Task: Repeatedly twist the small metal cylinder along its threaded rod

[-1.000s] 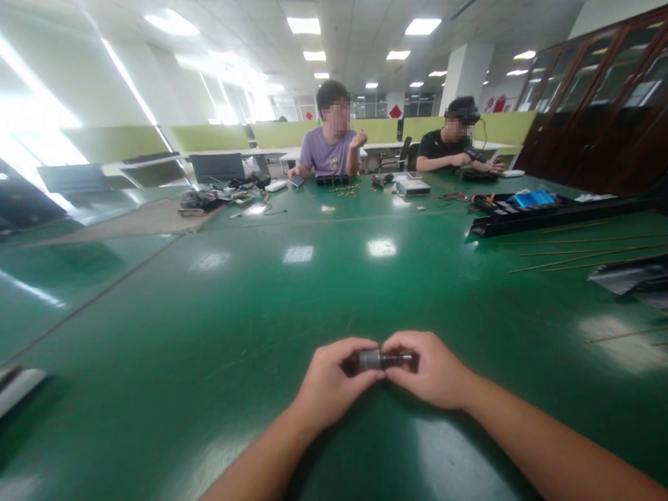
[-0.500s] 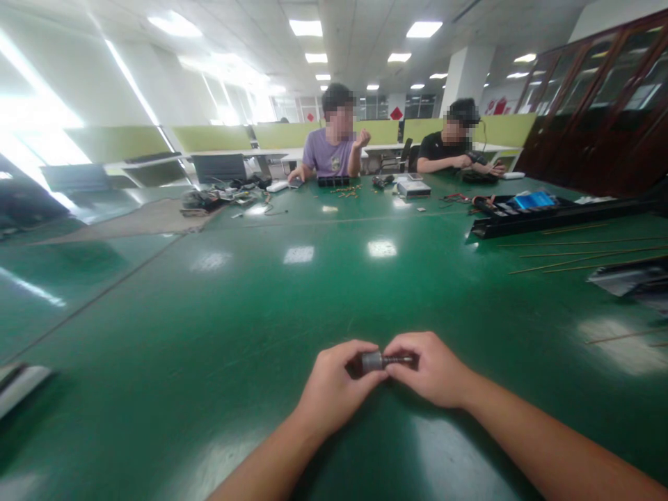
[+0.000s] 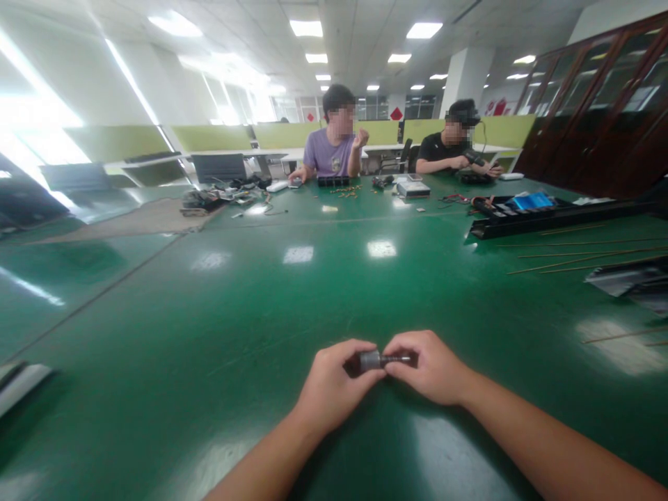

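Observation:
Between my hands, just above or on the green table point(image 3: 292, 306), lies a small metal part point(image 3: 370, 360) with a grey cylindrical body and a thin, ridged dark shaft pointing right. Its exact kind is not clear. My left hand point(image 3: 334, 383) curls thumb and fingers around the cylinder end. From the other side, my right hand point(image 3: 431, 369) closes around the shaft end, its thumb and fingertips near the middle. Both sets of fingertips nearly meet, and parts of the piece are hidden in the palms.
Across the table sit a person in a purple shirt point(image 3: 330, 152) and a person in black point(image 3: 443, 147). A black channel point(image 3: 514, 221), thin rods point(image 3: 579, 254) and metal pieces point(image 3: 621, 278) lie at right. Clutter point(image 3: 209, 197) lies far left; a pale object point(image 3: 24, 388) is near left.
My hands keep their grip on the metal part with hardly any movement. The view has shifted very slightly. The person in black has moved the dark tool a little.

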A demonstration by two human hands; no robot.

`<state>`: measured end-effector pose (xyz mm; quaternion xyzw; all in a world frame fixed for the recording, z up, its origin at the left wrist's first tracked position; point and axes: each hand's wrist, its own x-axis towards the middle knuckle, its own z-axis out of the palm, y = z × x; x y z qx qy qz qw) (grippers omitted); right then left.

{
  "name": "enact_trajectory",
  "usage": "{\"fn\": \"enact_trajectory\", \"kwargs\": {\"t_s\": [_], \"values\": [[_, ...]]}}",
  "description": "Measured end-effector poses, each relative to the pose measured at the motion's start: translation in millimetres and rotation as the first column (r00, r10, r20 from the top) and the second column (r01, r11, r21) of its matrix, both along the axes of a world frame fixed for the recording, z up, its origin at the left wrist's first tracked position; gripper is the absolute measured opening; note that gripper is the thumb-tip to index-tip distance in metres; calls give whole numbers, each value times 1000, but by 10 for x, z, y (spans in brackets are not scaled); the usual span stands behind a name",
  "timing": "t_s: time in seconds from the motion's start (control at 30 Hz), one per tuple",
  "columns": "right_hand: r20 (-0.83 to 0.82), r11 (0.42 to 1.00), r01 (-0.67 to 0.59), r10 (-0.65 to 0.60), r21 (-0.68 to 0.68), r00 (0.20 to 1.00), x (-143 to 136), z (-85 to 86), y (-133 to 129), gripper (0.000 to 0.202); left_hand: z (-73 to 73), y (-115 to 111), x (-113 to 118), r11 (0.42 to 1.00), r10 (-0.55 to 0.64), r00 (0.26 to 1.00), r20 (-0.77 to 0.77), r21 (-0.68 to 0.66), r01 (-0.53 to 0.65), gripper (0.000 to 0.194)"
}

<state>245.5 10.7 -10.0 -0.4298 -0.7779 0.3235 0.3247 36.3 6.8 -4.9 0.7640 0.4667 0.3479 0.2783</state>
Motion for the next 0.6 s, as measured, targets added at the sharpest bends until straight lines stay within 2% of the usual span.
{"fn": "enact_trajectory", "kwargs": {"t_s": [0.6], "values": [[20,999,5,-5,-39,1000,4,10,-5,8,-30,19,-11,1000,5,1000,9,-9,-5,26]]}}
